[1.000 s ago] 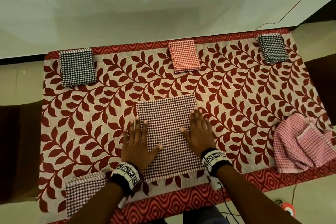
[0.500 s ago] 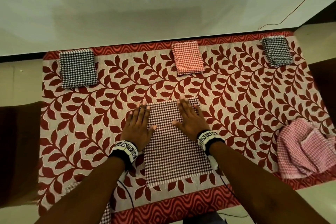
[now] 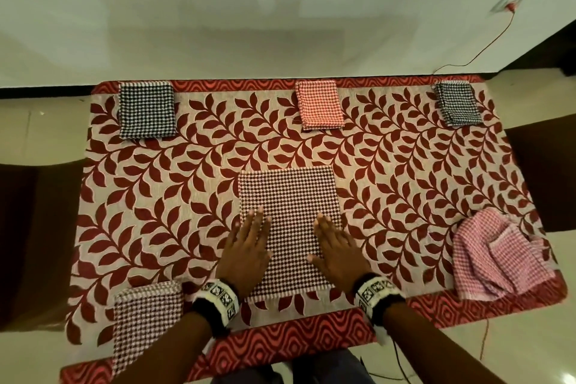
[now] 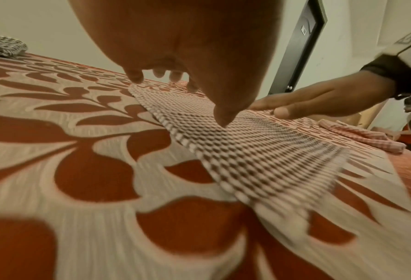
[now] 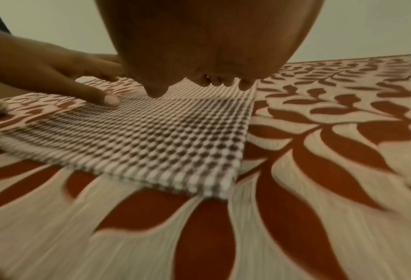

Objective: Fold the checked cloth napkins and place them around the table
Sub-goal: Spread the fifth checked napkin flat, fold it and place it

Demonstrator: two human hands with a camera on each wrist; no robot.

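A maroon-and-white checked napkin [image 3: 290,212] [image 4: 242,144] [image 5: 156,136] lies flat as a rectangle in the middle of the table. My left hand [image 3: 249,246] presses flat on its left edge, fingers straight. My right hand [image 3: 335,246] lies flat on its right edge in the same way. Folded napkins sit at the rim: a black checked one [image 3: 146,109] far left, a red one [image 3: 319,104] far middle, a black one [image 3: 458,103] far right, and a maroon one [image 3: 143,318] near left.
A loose heap of pink checked napkins [image 3: 498,259] lies at the table's right edge. The tablecloth [image 3: 156,196] has a red leaf print and a red border. Dark chairs stand at both sides. A white wall runs behind, with a red cable [image 3: 486,47].
Both flat hands slid up the napkin toward its far edge, then came back toward me along its side edges. The napkin stays flat in the same spot.
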